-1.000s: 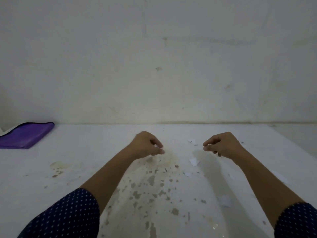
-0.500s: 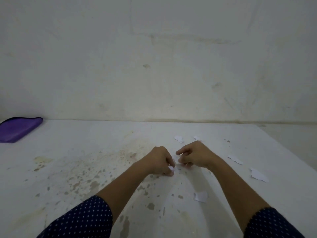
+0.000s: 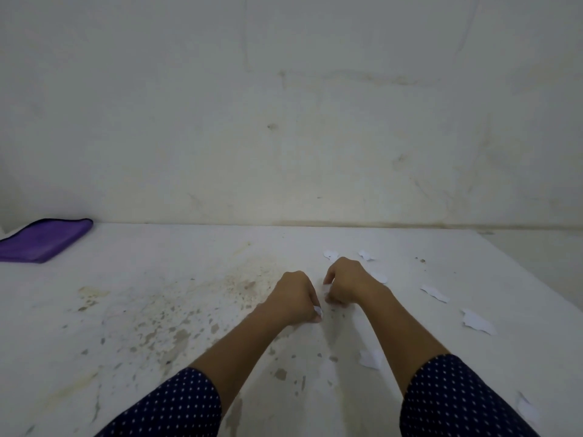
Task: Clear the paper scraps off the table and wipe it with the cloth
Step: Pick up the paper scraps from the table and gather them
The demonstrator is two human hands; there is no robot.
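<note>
I see both hands low over the white table (image 3: 157,279), close together near the centre of view. The left hand (image 3: 291,298) is curled into a loose fist with a small white scrap (image 3: 318,310) pinched at its fingertips, resting on the tabletop. The right hand (image 3: 347,283) sits just beside it at 2 o'clock, fingers bent inward and narrow; something pale shows at its fingertips, but I cannot tell if it grips paper or only touches it.

Loose paper scraps lie around the right forearm: one at 12 o'clock from the right hand (image 3: 329,254), another at 1 o'clock (image 3: 365,255), one touching the wrist's far side (image 3: 380,276), two more out at 3 to 4 o'clock (image 3: 435,293) (image 3: 478,321), one near the forearm at 6 o'clock (image 3: 370,359), one by the right sleeve (image 3: 467,402).

The purple cloth (image 3: 42,239) lies folded at the table's far left, 10 o'clock from the hands, well apart from them, against the wall (image 3: 284,121). Brown stains (image 3: 176,323) mottle the tabletop left of the hands.
</note>
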